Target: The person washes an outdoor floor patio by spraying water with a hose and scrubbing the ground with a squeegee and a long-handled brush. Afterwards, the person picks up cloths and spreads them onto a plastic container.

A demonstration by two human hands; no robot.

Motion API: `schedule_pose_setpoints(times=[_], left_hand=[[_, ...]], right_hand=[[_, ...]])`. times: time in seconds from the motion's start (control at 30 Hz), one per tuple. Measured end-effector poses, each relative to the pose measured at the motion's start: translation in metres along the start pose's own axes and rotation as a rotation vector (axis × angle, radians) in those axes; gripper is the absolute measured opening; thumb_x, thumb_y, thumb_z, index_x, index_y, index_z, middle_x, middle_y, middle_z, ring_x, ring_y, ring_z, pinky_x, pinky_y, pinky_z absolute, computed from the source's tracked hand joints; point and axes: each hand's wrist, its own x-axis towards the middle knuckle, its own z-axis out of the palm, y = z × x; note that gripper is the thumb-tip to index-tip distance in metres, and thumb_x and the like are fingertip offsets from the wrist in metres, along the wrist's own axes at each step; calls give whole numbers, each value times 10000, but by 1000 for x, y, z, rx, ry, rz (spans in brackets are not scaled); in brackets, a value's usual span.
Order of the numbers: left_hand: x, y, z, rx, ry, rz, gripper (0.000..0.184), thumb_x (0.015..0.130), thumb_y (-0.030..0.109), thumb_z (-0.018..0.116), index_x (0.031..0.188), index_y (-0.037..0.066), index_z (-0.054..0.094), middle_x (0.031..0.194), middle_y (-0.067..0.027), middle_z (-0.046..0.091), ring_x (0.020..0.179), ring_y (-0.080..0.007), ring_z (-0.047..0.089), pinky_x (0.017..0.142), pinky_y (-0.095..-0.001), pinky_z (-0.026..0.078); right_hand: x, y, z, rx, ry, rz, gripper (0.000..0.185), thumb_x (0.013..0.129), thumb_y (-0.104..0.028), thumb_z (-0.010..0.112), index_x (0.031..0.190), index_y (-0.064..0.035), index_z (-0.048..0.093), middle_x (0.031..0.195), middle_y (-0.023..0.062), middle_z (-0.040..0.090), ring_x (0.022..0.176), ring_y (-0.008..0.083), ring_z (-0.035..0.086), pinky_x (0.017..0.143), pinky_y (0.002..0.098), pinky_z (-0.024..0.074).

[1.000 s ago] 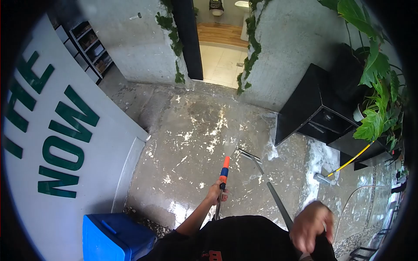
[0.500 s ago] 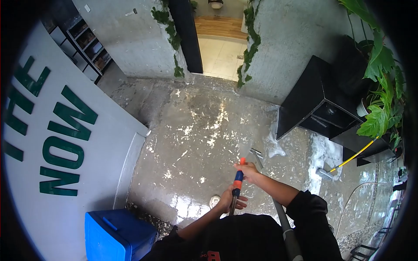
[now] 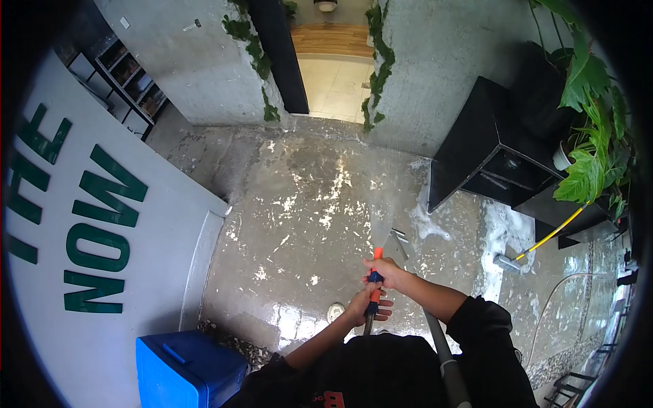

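Above the wet floor (image 3: 272,238), the right hand (image 3: 388,270) grips the orange-and-blue nozzle (image 3: 378,253) near its tip and the left hand (image 3: 358,308) curls loosely round its rear, fingers hiding much of it, while the right forearm (image 3: 432,295) interrupts the grey pole (image 3: 439,340).

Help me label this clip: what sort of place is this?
Probably a commercial interior, perhaps a shop: large green letters on a white panel, a leafy green potted plant, and a boxy black cabinet.
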Motion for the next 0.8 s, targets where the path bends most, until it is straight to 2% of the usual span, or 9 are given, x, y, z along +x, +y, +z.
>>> schedule_pose_setpoints(times=[0.07, 0.1, 0.17, 0.2, 0.27, 0.4, 0.47, 0.57, 0.8], left_hand=[[-6, 6, 11, 64, 130, -49, 534, 728, 582, 494, 805, 55, 457, 720, -127, 551, 624, -269, 586, 564, -380, 484], [-2, 3, 10, 66, 129, -48, 534, 728, 582, 494, 805, 55, 457, 720, -127, 551, 624, -269, 586, 564, -380, 484], [3, -5, 8, 163, 195, -2, 547, 731, 625, 462, 739, 79, 468, 571, -54, 490, 485, -188, 522, 459, -316, 431], [6, -9, 6, 163, 195, -4, 547, 731, 625, 462, 739, 79, 468, 571, -54, 490, 485, -188, 522, 459, -316, 431], [-1, -7, 12, 9, 115, 5, 530, 718, 612, 499, 708, 84, 464, 514, -22, 448, 428, -150, 472, 398, -275, 378], [-12, 3, 16, -142, 17, -30, 506, 739, 600, 481, 697, 97, 447, 510, -16, 434, 413, -139, 434, 380, -262, 333], [-14, 3, 16, -201, -35, -49, 499, 747, 597, 468, 694, 102, 442, 503, -12, 426, 412, -134, 423, 378, -255, 324], [-18, 2, 16, -235, -115, -22, 492, 753, 592, 463, 694, 104, 441, 498, -9, 419, 414, -132, 419, 379, -256, 325], [-8, -3, 5, -242, -104, -47, 484, 754, 582, 469, 694, 103, 436, 499, -9, 418, 409, -129, 416, 366, -248, 319]], right_hand=[[-7, -2, 3, 93, 35, -37, 342, 762, -326, 609, 803, -32, 439, 599, 90, 464, 547, 270, 560, 449, 432, 474], [-9, -3, 2, 94, 36, -40, 342, 762, -326, 609, 803, -32, 439, 599, 90, 464, 547, 270, 560, 449, 432, 474], [-10, -3, 0, 145, -26, 38, 310, 768, -293, 596, 766, -38, 419, 583, 101, 456, 508, 275, 531, 463, 444, 470], [-9, -2, -1, 146, -25, 40, 310, 768, -293, 596, 766, -38, 419, 583, 101, 456, 508, 275, 531, 463, 444, 470], [-6, -2, 0, 106, -82, 50, 230, 756, -202, 579, 716, -50, 410, 557, 100, 448, 491, 271, 507, 506, 440, 475], [-7, -5, 2, 161, -195, 65, 180, 738, -149, 549, 670, -63, 407, 535, 89, 439, 494, 261, 498, 554, 431, 474], [-13, -6, 3, 183, -257, 66, 248, 712, -162, 559, 546, -104, 385, 489, 63, 419, 476, 242, 477, 591, 408, 455], [-21, -10, 2, 223, -397, 81, 266, 708, -163, 556, 520, -112, 374, 481, 62, 415, 486, 247, 477, 607, 412, 450], [-11, 3, 3, 288, -356, 86, 195, 747, -137, 550, 639, -75, 399, 521, 60, 428, 547, 233, 507, 610, 436, 467]])
